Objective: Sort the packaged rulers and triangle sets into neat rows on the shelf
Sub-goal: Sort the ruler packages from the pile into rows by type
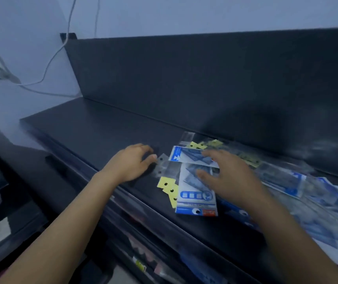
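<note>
Loosely curled fingers [143, 149] of the left hand [131, 163] at centre frame, thumb tip against the clear hang tab [162, 160] of a packet; pinching or merely touching, impossible to tell. Spread, nearly straight fingers of the right hand [227, 179] just right of centre, laid over two blue triangle set packets [196, 197], gripping nothing. Yellow hang tabs [167, 185] beside them. More packaged rulers [282, 179] heaped toward the right edge, all on the black shelf [94, 128]. White cable [49, 64] at upper left.
</note>
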Demonstrator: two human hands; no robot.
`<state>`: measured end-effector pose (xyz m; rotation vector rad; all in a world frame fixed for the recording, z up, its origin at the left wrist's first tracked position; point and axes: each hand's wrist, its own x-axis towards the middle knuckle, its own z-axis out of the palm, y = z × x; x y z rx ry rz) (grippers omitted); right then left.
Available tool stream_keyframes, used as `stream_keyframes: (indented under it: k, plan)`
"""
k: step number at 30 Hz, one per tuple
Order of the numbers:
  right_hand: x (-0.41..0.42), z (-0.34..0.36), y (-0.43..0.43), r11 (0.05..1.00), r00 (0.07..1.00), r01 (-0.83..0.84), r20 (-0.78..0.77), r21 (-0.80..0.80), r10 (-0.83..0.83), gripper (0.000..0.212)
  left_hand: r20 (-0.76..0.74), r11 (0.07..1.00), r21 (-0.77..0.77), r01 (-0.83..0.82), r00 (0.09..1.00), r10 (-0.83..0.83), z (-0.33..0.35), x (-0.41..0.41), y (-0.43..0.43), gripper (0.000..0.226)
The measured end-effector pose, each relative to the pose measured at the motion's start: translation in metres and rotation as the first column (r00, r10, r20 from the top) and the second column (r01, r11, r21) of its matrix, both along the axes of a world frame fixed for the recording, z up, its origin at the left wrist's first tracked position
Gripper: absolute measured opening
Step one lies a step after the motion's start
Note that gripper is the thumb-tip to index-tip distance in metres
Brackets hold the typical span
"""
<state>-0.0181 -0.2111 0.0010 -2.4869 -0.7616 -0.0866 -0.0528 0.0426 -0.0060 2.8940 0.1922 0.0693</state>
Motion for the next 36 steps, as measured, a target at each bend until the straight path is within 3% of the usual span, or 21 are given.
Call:
stream_keyframes:
  k: [4, 7, 14, 17, 20, 25, 27, 30, 32, 34, 36]
  plan:
    - [0.000, 0.000, 0.029, 0.992, 0.993, 0.114, -0.010, -0.053, -0.114, 0.052, 0.012, 0.976, -0.153, 0.156, 0.988, -0.156, -0.005, 0.042, 0.024, 0.032]
    - [-0.002, -0.003, 0.044, 0.981, 0.981, 0.189, -0.025, -0.047, -0.191, 0.052, -0.086, 0.939, -0.277, 0.206, 0.968, -0.237, -0.013, 0.066, 0.025, 0.033]
    - [-0.008, 0.001, 0.049, 0.946, 0.946, 0.324, -0.014, -0.003, -0.324, 0.053, -0.188, 0.868, -0.324, 0.377, 0.874, -0.449, -0.019, 0.092, 0.018, 0.023]
    - [-0.006, 0.003, 0.050, 0.947, 0.947, 0.320, -0.022, -0.021, -0.320, 0.051, -0.081, 0.868, -0.315, 0.385, 0.900, -0.428, -0.011, 0.096, 0.030, 0.011]
    - [-0.005, 0.002, 0.053, 0.950, 0.950, 0.311, -0.033, 0.007, -0.311, 0.047, 0.032, 0.875, -0.355, 0.330, 0.939, -0.342, -0.005, 0.102, 0.049, 0.014]
    - [-0.002, 0.002, 0.058, 0.958, 0.958, 0.284, -0.042, 0.038, -0.283, 0.043, 0.099, 0.903, -0.363, 0.231, 0.973, -0.209, -0.011, 0.106, 0.073, 0.028]
    - [-0.002, 0.002, 0.062, 0.962, 0.963, 0.268, -0.044, 0.042, -0.266, 0.042, 0.131, 0.830, -0.534, 0.158, 0.986, -0.104, -0.012, 0.102, 0.080, 0.030]
    - [0.000, 0.002, 0.068, 0.970, 0.970, 0.240, -0.039, 0.047, -0.239, 0.041, 0.106, 0.505, -0.859, 0.090, 0.994, 0.002, -0.009, 0.098, 0.084, 0.015]
    - [0.000, 0.002, 0.070, 0.971, 0.973, 0.232, -0.032, 0.059, -0.230, 0.040, 0.065, 0.374, -0.924, 0.074, 0.997, -0.036, -0.008, 0.093, 0.086, 0.002]
    - [-0.001, 0.001, 0.070, 0.971, 0.973, 0.229, -0.033, 0.071, -0.227, 0.040, 0.047, 0.393, -0.917, 0.075, 0.996, -0.080, -0.010, 0.092, 0.087, 0.011]
    - [-0.001, 0.001, 0.068, 0.971, 0.973, 0.227, -0.049, 0.071, -0.224, 0.040, 0.092, 0.489, -0.867, 0.099, 0.995, -0.038, -0.010, 0.093, 0.089, 0.011]
